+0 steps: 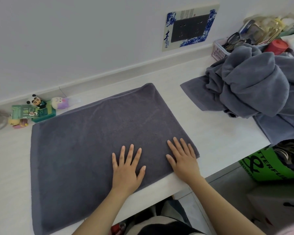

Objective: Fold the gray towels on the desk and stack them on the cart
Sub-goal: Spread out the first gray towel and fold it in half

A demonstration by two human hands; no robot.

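Hidden: Where the frame ends at 5 o'clock, the heap of gray towels (255,85) is cut off, so its full extent cannot be told; the cart cannot be made out.
Hard to read: the green bag (268,165) under the bench edge at 4 o'clock shows only part of its lettering.
Flat towel: a gray towel (92,141) lies spread on the white bench (215,133), filling the middle of the view.
Long axis: runs from 7 o'clock to 1 o'clock; its near right corner lies just beside the bench's front edge.
Left hand (126,170): palm down, fingers straight and spread, pressing flat on the towel, holding nothing.
Right hand (183,160): also flat and spread, resting near the towel's right corner, fingers aimed at 11 o'clock.
Hands together: side by side, apart, not touching.
Forearms: both enter from 5 o'clock.
Small toys (34,111): at 9 o'clock against the wall, just beside the towel's far left corner.
Pink basket (219,50): at 2 o'clock, behind the heap.
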